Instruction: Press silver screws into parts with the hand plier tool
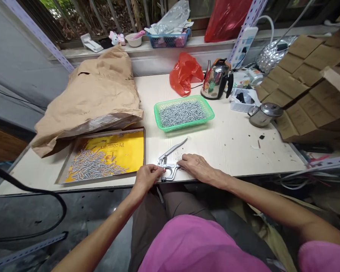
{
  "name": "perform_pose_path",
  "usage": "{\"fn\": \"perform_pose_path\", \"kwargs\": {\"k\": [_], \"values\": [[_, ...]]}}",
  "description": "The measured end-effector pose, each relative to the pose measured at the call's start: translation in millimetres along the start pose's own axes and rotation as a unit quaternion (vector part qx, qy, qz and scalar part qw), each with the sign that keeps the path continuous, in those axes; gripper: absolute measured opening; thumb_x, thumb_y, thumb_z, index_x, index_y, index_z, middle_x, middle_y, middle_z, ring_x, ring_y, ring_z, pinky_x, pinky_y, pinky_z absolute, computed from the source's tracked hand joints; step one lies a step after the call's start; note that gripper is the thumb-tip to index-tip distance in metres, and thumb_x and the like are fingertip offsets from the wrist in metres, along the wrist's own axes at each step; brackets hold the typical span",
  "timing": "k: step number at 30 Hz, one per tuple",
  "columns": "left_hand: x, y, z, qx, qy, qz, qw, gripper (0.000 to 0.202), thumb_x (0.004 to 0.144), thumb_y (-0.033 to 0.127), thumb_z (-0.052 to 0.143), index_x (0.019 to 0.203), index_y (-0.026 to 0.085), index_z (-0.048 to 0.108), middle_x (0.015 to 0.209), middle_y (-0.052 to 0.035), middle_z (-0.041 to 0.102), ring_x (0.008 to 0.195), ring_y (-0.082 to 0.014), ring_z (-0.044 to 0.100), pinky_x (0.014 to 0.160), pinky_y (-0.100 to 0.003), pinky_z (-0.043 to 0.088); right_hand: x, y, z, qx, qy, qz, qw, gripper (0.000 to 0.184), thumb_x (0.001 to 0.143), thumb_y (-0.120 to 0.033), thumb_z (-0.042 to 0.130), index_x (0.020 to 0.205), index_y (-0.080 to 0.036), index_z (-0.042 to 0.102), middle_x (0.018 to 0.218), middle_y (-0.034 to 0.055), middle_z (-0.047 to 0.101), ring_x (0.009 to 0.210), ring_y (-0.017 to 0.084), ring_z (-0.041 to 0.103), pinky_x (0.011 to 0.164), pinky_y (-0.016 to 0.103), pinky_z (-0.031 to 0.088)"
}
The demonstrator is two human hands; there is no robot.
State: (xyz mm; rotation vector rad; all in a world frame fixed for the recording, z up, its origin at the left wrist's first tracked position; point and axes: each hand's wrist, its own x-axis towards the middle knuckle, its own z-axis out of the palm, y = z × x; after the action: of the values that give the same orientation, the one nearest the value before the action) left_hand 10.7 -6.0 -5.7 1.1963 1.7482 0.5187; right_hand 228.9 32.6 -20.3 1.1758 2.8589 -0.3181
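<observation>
At the table's front edge lies a pair of metal hand pliers (172, 173) with a round opening, a coil spring and one long handle (173, 148) angled up to the right. My left hand (147, 177) is closed in a pinch at the left side of the pliers' jaw, by a small red spot; whatever is between the fingertips is too small to name. On the other side, my right hand (198, 167) lies low on the table with bent fingers together, their tips at the pliers' right end. What those fingers hold, if anything, is hidden. Tiny bits are scattered just above them.
A shallow tray (136, 151) with small metal pins stands left, beside a large brown paper bag (93, 90). Ahead is a green basket (166, 129) full of similar pins. Farther back are a red plastic bag (185, 73), a kettle (214, 85), a metal pot (262, 117) and cardboard boxes (314, 90).
</observation>
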Motion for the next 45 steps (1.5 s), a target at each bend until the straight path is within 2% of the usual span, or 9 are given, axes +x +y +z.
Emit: {"fn": "perform_pose_path", "kwargs": {"k": [17, 19, 22, 25, 31, 35, 39, 42, 45], "values": [[0, 2, 2.3, -0.019, -0.066, -0.104, 0.992, 0.031, 0.063, 0.046, 0.066, 0.062, 0.016, 0.057, 0.042, 0.0068, 0.043, 0.035, -0.0055, 0.033, 0.037, -0.020, 0.020, -3, 5, -7, 0.042, 0.009, -0.006, 0.999, 0.017, 0.095, -0.025, 0.047, 0.104, -0.018, 0.060, 0.100, 0.0079, 0.057, 0.087, 0.018, 0.051, 0.071, 0.028, 0.034], [-1, 6, 2.0, -0.020, -0.077, -0.110, 0.991, 0.030, 0.063, 0.044, 0.065, 0.060, 0.017, 0.055, 0.040, 0.0075, 0.041, 0.034, -0.0051, 0.032, 0.037, -0.020, 0.020, 2, 12, -16, 0.051, 0.027, -0.009, 0.998, 0.033, 0.090, -0.038, 0.057, 0.116, -0.019, 0.057, 0.113, 0.0112, 0.055, 0.099, 0.022, 0.050, 0.078, 0.031, 0.037], [-1, 10, 1.7, -0.014, -0.083, -0.112, 0.990, 0.028, 0.064, 0.043, 0.065, 0.060, 0.017, 0.056, 0.040, 0.0073, 0.042, 0.034, -0.0051, 0.032, 0.037, -0.019, 0.020, 13, 28, -27, 0.037, 0.044, -0.005, 0.998, 0.081, 0.072, -0.059, 0.070, 0.134, -0.016, 0.042, 0.136, 0.0187, 0.042, 0.118, 0.033, 0.040, 0.090, 0.042, 0.037], [-1, 9, 1.5, -0.015, -0.082, -0.117, 0.990, 0.029, 0.063, 0.044, 0.066, 0.061, 0.016, 0.056, 0.041, 0.0071, 0.043, 0.034, -0.0054, 0.034, 0.037, -0.019, 0.022, 25, 39, -30, 0.014, 0.009, -0.020, 1.000, 0.098, 0.061, -0.068, 0.072, 0.135, -0.011, 0.040, 0.136, 0.0214, 0.043, 0.120, 0.036, 0.038, 0.093, 0.044, 0.035], [1, 4, 2.9, -0.018, -0.076, -0.110, 0.991, 0.031, 0.064, 0.045, 0.066, 0.064, 0.015, 0.057, 0.044, 0.0061, 0.046, 0.035, -0.0058, 0.035, 0.036, -0.019, 0.022, 30, 36, -34, -0.020, -0.016, -0.017, 1.000, 0.091, 0.064, -0.066, 0.072, 0.130, -0.010, 0.045, 0.119, 0.0184, 0.056, 0.106, 0.032, 0.046, 0.089, 0.040, 0.033], [-2, 4, 2.5, -0.023, -0.074, -0.110, 0.991, 0.033, 0.065, 0.047, 0.066, 0.069, 0.015, 0.058, 0.051, 0.0059, 0.048, 0.037, -0.0063, 0.037, 0.037, -0.020, 0.025, 23, 29, -34, -0.028, -0.018, -0.007, 0.999, 0.069, 0.069, -0.057, 0.073, 0.116, -0.009, 0.055, 0.110, 0.0160, 0.058, 0.104, 0.030, 0.046, 0.085, 0.037, 0.033], [-14, 9, 5.2, 0.139, 0.003, 0.001, 0.990, 0.030, 0.080, 0.044, 0.057, 0.076, 0.015, 0.062, 0.063, -0.0020, 0.059, 0.055, -0.0148, 0.055, 0.051, -0.026, 0.040, 14, 22, -34, -0.014, -0.010, -0.008, 1.000, 0.045, 0.078, -0.046, 0.070, 0.104, -0.011, 0.059, 0.106, 0.0136, 0.058, 0.101, 0.026, 0.048, 0.082, 0.036, 0.033], [-17, 19, 14.1, 0.285, 0.096, 0.191, 0.935, 0.029, 0.087, 0.034, 0.053, 0.107, 0.015, 0.061, 0.097, -0.0109, 0.066, 0.090, -0.0241, 0.060, 0.075, -0.033, 0.048, 11, 18, -36, -0.004, -0.008, -0.004, 1.000, 0.041, 0.081, -0.043, 0.069, 0.104, -0.011, 0.059, 0.107, 0.0136, 0.058, 0.101, 0.025, 0.049, 0.083, 0.036, 0.033], [-3, 33, 25.3, 0.367, 0.066, 0.320, 0.871, 0.048, 0.083, 0.028, 0.060, 0.128, 0.015, 0.050, 0.123, -0.0145, 0.059, 0.114, -0.0290, 0.050, 0.092, -0.039, 0.045, 11, 17, -32, -0.011, -0.003, -0.006, 1.000, 0.043, 0.082, -0.043, 0.067, 0.108, -0.010, 0.058, 0.107, 0.0134, 0.058, 0.102, 0.026, 0.049, 0.083, 0.037, 0.035]]}}
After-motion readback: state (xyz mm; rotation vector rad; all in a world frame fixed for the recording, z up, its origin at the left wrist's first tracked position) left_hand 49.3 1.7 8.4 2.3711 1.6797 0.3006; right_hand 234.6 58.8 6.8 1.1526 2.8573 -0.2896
